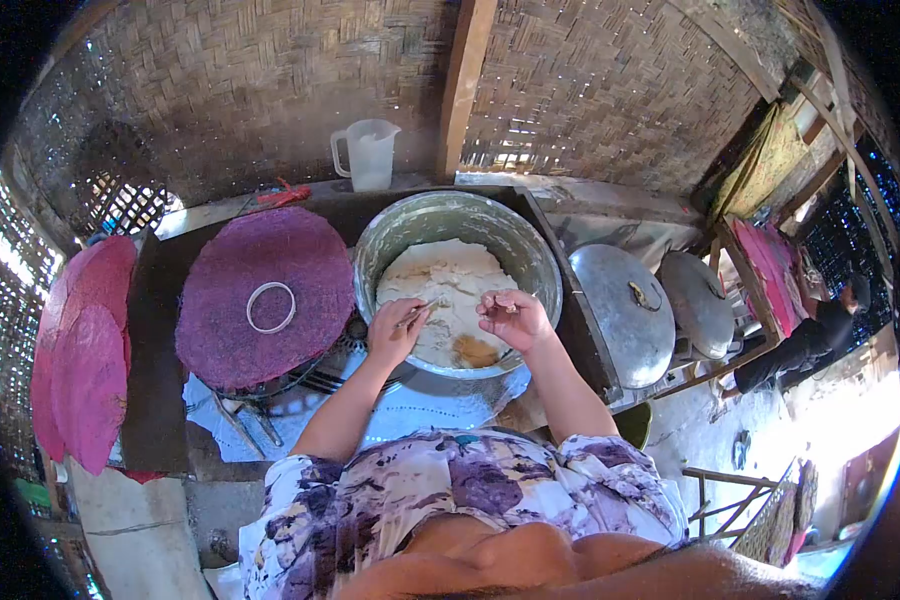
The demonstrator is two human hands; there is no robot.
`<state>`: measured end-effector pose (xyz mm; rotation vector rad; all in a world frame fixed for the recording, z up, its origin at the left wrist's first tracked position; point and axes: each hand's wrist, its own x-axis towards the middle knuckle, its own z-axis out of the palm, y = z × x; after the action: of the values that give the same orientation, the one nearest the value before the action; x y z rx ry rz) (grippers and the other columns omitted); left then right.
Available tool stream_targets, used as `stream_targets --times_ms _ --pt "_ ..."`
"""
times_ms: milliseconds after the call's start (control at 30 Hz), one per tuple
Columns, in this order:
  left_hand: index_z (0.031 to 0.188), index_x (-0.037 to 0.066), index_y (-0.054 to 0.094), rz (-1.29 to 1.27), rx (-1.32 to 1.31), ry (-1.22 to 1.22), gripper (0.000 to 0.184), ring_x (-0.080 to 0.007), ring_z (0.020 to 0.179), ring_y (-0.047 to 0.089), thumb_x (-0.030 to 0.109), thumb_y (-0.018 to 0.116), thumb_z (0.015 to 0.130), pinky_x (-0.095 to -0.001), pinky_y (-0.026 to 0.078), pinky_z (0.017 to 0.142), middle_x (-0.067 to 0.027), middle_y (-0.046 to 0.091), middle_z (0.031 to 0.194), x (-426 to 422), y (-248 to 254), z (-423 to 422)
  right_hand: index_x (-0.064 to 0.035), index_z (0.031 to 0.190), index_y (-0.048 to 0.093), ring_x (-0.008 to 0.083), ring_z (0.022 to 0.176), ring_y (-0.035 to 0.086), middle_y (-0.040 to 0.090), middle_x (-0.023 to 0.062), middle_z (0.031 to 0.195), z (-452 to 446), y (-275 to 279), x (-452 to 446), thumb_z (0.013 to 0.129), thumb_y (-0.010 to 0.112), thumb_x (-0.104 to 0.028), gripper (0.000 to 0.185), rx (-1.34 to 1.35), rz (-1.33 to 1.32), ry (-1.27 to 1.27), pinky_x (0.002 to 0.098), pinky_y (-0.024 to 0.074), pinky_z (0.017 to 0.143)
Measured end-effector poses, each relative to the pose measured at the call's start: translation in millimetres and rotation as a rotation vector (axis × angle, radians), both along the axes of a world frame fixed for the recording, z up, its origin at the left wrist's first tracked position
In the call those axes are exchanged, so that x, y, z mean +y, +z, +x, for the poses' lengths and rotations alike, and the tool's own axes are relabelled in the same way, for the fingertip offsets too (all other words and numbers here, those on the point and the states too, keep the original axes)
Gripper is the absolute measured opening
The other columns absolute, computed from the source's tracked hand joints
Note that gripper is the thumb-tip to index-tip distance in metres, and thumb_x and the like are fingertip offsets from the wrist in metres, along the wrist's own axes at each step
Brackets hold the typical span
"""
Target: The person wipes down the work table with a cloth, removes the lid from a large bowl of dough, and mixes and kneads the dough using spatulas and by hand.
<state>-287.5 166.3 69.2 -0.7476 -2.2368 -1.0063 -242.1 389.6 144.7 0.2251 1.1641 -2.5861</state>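
A large metal basin [380, 240] in front of me holds a heap of off-white, floury or crumbly meal [445, 268]. A small light-brown patch of powder [476, 350] lies on the meal near the basin's front side. My left hand [398, 328] is over the left front of the basin, its fingertips drawn together; whether something small is between them I cannot make out. Over the right front is my right hand [516, 320], fingers curled in and dusted with pale meal. What its fingers hold, if anything, is too small to name.
Left of the basin lies a round purple mat [220, 340] with a white ring [271, 307] on it. More pink discs [90, 370] stand farther left. A plastic jug [372, 155] is behind, metal lidded pots [625, 310] at right. A person [820, 335] is at far right.
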Motion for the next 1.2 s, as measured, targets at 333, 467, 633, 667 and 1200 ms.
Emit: stream_targets --times_ms 333,467,633,667,1200 --pt "0.089 0.008 0.060 0.035 -0.107 -0.055 0.018 -0.0285 0.077 0.056 0.021 0.062 0.076 -0.0380 0.046 0.068 -0.0083 0.061 0.085 -2 -6 -3 -0.0095 0.062 0.049 0.0221 0.085 0.052 0.053 0.0052 0.081 -8 6 -5 0.070 0.052 -0.010 0.008 0.039 -0.116 -0.012 0.0359 0.0458 0.067" --pt "0.089 0.008 0.060 0.056 -0.104 -0.058 0.019 -0.0286 0.077 0.056 0.021 0.063 0.076 -0.0384 0.045 0.068 -0.0082 0.061 0.085 -3 -6 -3 -0.0035 0.084 0.056 0.0191 0.088 0.053 0.055 0.0041 0.087 -12 2 -1 0.070 0.051 -0.008 0.016 0.067 -0.108 -0.002 0.0352 0.0456 0.072" --pt "0.089 0.008 0.060 0.094 -0.077 -0.075 0.019 -0.0282 0.077 0.056 0.021 0.064 0.075 -0.0379 0.045 0.068 -0.0076 0.061 0.085 -4 -1 0 -0.0059 0.081 0.055 0.0213 0.090 0.054 0.055 0.0041 0.092 -16 4 0 0.069 0.051 -0.004 0.013 0.074 -0.104 -0.043 0.0386 0.0462 0.076" --pt "0.088 0.008 0.060 0.098 -0.074 -0.070 0.018 -0.0281 0.077 0.056 0.021 0.064 0.075 -0.0379 0.045 0.068 -0.0074 0.061 0.085 -4 -2 0 -0.0066 0.081 0.055 0.0219 0.090 0.054 0.055 0.0043 0.093 -17 3 0 0.069 0.051 -0.004 0.013 0.087 -0.122 -0.041 0.0393 0.0462 0.077" --pt "0.087 0.009 0.060 0.116 -0.135 -0.071 0.016 -0.0270 0.076 0.055 0.021 0.061 0.077 -0.0371 0.044 0.067 -0.0060 0.061 0.086 -4 1 -1 -0.0118 0.066 0.051 0.0232 0.090 0.054 0.055 0.0041 0.088 -36 7 -15 0.074 0.056 -0.014 0.009 0.096 -0.227 0.119 0.0400 0.0457 0.079"
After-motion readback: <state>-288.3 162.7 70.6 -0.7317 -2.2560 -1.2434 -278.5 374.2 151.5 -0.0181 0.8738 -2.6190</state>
